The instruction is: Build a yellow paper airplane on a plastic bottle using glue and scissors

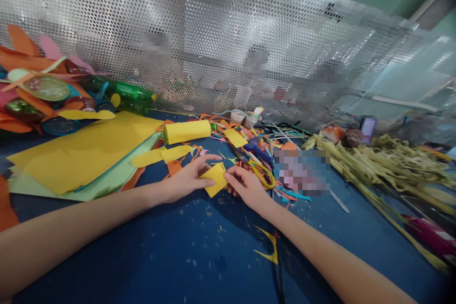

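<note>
Between both hands is a small folded piece of yellow paper (214, 181), held above the blue table (160, 251). My left hand (190, 178) pinches its left side, thumb on the near face. At the right edge, the fingertips of my right hand (247, 186) grip the same paper; some of those fingers are partly hidden. Just behind lies a green bottle wrapped in yellow paper (188, 132). A loose yellow paper square (235, 137) rests to the right of the bottle. Yellow-handled scissors (262, 175) lie beyond my right hand.
Stacked coloured sheets (89, 152) lie at left, below bottles decorated with paper shapes (46, 88). A blue glue gun (258, 149) sits among paper scraps. Dried husk strips (395, 166) spread across the right. A perforated metal screen (213, 33) rises behind; a black cord (280, 266) runs nearer me.
</note>
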Tool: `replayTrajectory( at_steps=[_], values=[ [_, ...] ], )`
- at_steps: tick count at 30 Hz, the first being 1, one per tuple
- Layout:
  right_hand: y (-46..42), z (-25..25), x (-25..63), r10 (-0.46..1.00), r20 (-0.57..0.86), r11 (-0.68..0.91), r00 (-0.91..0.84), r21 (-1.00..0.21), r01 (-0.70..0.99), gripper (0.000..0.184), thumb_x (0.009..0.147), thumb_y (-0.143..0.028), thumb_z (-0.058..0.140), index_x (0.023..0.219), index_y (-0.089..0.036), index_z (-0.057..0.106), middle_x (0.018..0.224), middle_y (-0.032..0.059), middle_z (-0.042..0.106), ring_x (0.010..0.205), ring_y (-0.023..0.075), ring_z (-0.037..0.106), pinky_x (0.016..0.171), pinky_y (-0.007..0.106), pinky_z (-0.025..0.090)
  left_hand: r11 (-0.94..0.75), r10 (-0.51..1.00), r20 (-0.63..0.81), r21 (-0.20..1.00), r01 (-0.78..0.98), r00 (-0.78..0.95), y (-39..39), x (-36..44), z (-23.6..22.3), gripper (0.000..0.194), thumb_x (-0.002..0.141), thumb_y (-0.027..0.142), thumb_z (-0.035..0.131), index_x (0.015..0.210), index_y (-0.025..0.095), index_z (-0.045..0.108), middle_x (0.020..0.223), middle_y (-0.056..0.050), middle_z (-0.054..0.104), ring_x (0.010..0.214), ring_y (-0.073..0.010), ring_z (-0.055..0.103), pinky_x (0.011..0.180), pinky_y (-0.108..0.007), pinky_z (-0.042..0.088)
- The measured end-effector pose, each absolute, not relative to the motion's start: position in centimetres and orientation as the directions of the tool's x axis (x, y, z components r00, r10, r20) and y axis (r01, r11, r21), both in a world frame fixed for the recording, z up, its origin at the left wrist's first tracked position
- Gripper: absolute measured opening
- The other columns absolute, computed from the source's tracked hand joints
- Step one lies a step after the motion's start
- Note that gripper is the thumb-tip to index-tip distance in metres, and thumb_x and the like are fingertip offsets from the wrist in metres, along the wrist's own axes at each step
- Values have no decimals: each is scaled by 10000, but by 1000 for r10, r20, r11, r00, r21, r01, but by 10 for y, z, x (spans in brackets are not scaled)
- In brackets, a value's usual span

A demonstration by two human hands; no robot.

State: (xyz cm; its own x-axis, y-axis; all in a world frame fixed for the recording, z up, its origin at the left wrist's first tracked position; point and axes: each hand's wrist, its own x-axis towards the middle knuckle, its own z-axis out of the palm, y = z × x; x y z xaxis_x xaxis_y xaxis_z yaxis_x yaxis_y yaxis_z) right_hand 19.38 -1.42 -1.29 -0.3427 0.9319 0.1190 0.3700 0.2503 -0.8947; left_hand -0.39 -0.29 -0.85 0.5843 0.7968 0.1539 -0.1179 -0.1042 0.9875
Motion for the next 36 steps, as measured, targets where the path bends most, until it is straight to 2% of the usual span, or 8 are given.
replayTrajectory(
  at_steps=[4, 7, 11, 15, 22, 28, 32, 36],
  values=[
    [-13, -13, 194, 925, 133, 274, -355, -883, 382, 258, 835, -445, 471, 775, -197, 507, 601, -26, 548, 494, 102, 518, 477, 218, 436, -108, 807, 146, 989, -101, 572, -5, -3, -7, 517, 785, 228, 585, 1248, 269, 359, 888, -5, 501, 831, -142, 504, 769, -292, 415],
    [-13, -12, 194, 922, 140, 293, -362, -863, 411, 256, 834, -442, 474, 776, -198, 519, 598, -25, 547, 500, 107, 525, 482, 222, 440, -163, 829, 155, 986, -32, 537, -5, -2, -8, 423, 831, 282, 521, 1232, 270, 385, 875, -4, 495, 784, -133, 499, 730, -281, 415],
    [-16, -8, 195, 916, 146, 320, -373, -826, 465, 241, 844, -418, 468, 784, -193, 533, 593, -21, 558, 502, 110, 539, 495, 222, 448, -229, 826, 202, 973, -14, 527, -3, -2, -15, 346, 819, 265, 532, 1147, 243, 426, 854, 1, 509, 787, -137, 518, 736, -283, 418],
    [-18, -2, 197, 905, 216, 400, -368, -727, 558, 231, 852, -391, 466, 764, -194, 549, 613, -15, 579, 497, 107, 543, 507, 221, 440, -242, 843, 213, 970, -4, 494, -1, -2, -17, 252, 807, 238, 545, 1042, 216, 455, 880, -8, 519, 802, -135, 529, 749, -283, 421],
    [-13, -6, 200, 933, 195, 331, -302, -795, 509, 288, 863, -433, 426, 721, -193, 500, 563, -17, 566, 434, 107, 522, 445, 218, 427, -139, 878, 199, 976, -165, 435, -1, -2, -16, 444, 782, 184, 581, 1142, 260, 332, 955, -16, 565, 845, -133, 582, 767, -288, 449],
    [-16, -7, 197, 917, 191, 358, -350, -781, 512, 264, 863, -414, 433, 735, -196, 509, 582, -20, 565, 460, 102, 523, 445, 204, 419, -266, 839, 235, 964, -6, 491, -1, -3, -15, 276, 781, 174, 550, 1055, 206, 530, 1126, -55, 576, 1024, -173, 548, 912, -326, 397],
    [-17, -6, 197, 906, 203, 382, -370, -768, 514, 254, 864, -404, 435, 739, -196, 511, 585, -25, 544, 489, 102, 520, 476, 204, 422, -300, 818, 187, 946, 126, 544, -1, -4, -13, 353, 761, 172, 554, 1111, 209, 588, 1160, -38, 602, 1098, -206, 523, 975, -364, 358],
    [-16, -7, 198, 916, 210, 377, -341, -740, 557, 278, 858, -418, 443, 696, -197, 492, 553, -33, 525, 466, 98, 500, 462, 204, 402, -229, 846, 134, 965, 125, 516, -1, -5, -12, 381, 760, 224, 575, 1141, 206, 588, 1183, -34, 599, 1106, -216, 529, 983, -365, 364]
  ],
)
